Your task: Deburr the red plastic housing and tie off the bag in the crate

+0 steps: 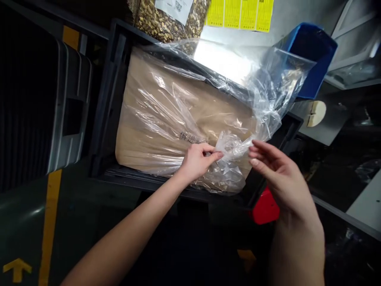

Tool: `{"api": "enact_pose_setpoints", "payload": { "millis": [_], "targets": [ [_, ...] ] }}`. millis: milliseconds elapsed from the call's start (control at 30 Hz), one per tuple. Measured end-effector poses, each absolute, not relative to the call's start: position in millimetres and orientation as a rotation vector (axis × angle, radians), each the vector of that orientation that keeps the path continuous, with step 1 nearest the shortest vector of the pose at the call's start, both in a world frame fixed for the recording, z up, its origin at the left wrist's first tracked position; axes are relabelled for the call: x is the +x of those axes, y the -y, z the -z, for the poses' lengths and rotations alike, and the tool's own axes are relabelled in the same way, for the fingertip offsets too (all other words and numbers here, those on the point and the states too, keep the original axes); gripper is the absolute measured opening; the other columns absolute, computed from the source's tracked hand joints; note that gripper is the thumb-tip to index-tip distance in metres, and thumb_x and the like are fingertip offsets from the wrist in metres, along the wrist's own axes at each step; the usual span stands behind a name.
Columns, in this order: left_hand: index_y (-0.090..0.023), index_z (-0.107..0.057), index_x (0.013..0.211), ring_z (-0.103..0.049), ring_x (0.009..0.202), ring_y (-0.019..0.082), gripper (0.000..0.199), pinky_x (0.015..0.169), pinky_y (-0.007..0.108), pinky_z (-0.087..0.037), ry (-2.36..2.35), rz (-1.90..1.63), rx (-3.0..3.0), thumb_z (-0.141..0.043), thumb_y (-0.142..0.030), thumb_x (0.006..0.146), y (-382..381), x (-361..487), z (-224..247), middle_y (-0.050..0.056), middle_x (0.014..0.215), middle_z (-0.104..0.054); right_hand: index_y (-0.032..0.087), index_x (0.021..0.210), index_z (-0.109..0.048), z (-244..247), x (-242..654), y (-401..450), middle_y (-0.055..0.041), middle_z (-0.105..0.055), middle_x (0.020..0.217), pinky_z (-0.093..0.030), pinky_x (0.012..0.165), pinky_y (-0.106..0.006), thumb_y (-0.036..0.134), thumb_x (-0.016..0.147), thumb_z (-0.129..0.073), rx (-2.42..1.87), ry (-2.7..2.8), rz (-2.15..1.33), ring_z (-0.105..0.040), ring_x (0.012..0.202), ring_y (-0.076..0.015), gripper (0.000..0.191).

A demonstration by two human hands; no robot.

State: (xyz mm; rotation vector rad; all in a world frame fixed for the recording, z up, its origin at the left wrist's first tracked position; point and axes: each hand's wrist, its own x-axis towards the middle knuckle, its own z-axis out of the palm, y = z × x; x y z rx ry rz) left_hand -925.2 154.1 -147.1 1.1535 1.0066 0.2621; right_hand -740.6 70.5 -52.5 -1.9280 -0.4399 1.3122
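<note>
A clear plastic bag (pixel 175 103) wraps a flat brown cardboard piece (pixel 208 103) that carries dark printed characters. Both lie inside a black crate (pixel 110 91). My left hand (pixel 198 161) pinches gathered plastic between thumb and fingers, at the bag's bunched part near the right side. Just right of that bunch is my right hand (pixel 276 171), its thumb and fingers apart and the fingertips close to the plastic. Whether they touch it I cannot tell. The loose end of the bag spreads up and right over the crate's rim.
Behind the crate lies a bag of small brass-coloured metal parts (pixel 166 24) with a white label. Yellow labels (pixel 241 14) and a blue bin (pixel 315 55) are on the grey surface. A red object (pixel 266 206) sits below the right hand. At left stands a grey-edged dark crate (pixel 71 107).
</note>
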Motion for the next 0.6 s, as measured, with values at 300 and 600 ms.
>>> {"api": "enact_pose_setpoints", "payload": {
  "millis": [300, 600],
  "targets": [
    [-0.015, -0.080, 0.090, -0.062, 0.075, 0.018, 0.033, 0.069, 0.029, -0.046, -0.938, -0.316, 1.084, -0.069, -0.046, 0.092, -153.6, -936.4, 147.6, 0.004, 0.080, -0.071, 0.018, 0.082, -0.071, 96.0, -790.9, -88.5, 0.0071, -0.043, 0.060, -0.035, 0.046, -0.021, 0.041, 0.083, -0.078, -1.864, 0.073, -1.156, -0.032, 0.050, -0.0071, 0.024],
    [-0.019, -0.065, 0.084, -0.062, 0.091, 0.019, 0.031, 0.089, 0.035, -0.050, -0.782, -0.115, 1.262, -0.048, -0.034, 0.104, -166.0, -942.2, 136.7, 0.002, 0.097, -0.063, 0.029, 0.111, -0.072, 47.4, -780.9, -75.8, -0.0073, -0.070, 0.110, -0.054, 0.091, -0.046, 0.026, 0.095, -0.063, -2.092, 1.338, -1.224, -0.067, 0.100, -0.0273, 0.018]
  ]
}}
